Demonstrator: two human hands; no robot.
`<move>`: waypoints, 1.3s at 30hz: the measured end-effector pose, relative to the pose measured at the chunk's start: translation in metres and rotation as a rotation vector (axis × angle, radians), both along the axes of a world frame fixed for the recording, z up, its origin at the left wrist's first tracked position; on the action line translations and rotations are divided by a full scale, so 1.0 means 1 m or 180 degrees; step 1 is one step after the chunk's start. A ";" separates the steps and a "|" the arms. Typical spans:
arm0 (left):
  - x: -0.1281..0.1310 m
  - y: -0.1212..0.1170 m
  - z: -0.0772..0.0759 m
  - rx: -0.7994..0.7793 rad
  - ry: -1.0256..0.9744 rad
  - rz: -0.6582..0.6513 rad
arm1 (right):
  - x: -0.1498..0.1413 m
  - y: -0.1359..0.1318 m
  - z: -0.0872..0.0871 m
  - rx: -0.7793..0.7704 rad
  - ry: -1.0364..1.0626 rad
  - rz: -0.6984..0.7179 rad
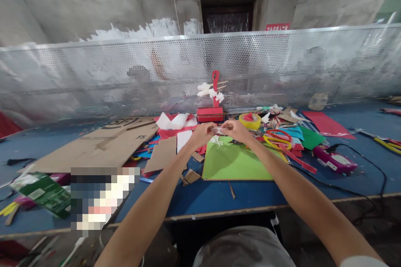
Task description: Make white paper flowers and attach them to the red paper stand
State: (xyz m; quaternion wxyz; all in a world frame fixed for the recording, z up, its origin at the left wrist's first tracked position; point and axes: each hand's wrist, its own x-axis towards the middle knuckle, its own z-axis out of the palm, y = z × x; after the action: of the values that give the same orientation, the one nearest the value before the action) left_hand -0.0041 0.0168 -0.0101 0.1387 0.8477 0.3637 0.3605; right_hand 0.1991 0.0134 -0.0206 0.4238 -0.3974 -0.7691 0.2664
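Note:
Both of my hands meet over the far edge of a bright green paper sheet (238, 162). Between the fingertips of my left hand (203, 132) and my right hand (235, 130) is a small white strip (218, 130), pinched at both ends; it looks like paper, though its kind is hard to make out. Just below lie crumpled white bits (216, 140) on the green sheet. Behind my hands stands a red box-like base (209, 114) with a red upright (215, 79) carrying white tufts and thin sticks.
Flat brown cardboard (90, 146) lies at left. A yellow tape roll (252, 122), yellow-handled scissors (277, 142) and coloured paper scraps crowd the right. A purple device (336, 160) with a black cable lies farther right. A perforated metal partition (175, 71) closes off the table's back.

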 end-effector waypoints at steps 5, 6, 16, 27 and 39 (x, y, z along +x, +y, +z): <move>-0.001 0.001 -0.001 -0.0063 -0.0051 0.0099 | 0.000 0.001 0.000 0.0077 0.0001 -0.0106; -0.001 0.000 -0.001 -0.0083 -0.0065 0.0098 | 0.000 0.001 0.000 0.0103 -0.0002 -0.0120; -0.001 0.000 0.001 -0.0443 -0.0314 -0.0138 | 0.000 -0.001 0.001 0.0277 -0.0086 0.0048; -0.003 0.009 -0.004 -0.1341 -0.0810 -0.0487 | -0.004 -0.012 0.006 0.1426 -0.0832 0.0151; -0.003 0.012 -0.007 -0.1402 -0.0948 -0.0477 | -0.005 -0.011 0.005 0.1273 -0.0610 -0.0189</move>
State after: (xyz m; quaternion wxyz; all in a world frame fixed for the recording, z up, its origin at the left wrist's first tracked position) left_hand -0.0076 0.0290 -0.0167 0.3979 0.7593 0.3452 0.3821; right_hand 0.1943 0.0027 -0.0155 0.4268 -0.3514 -0.8313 0.0570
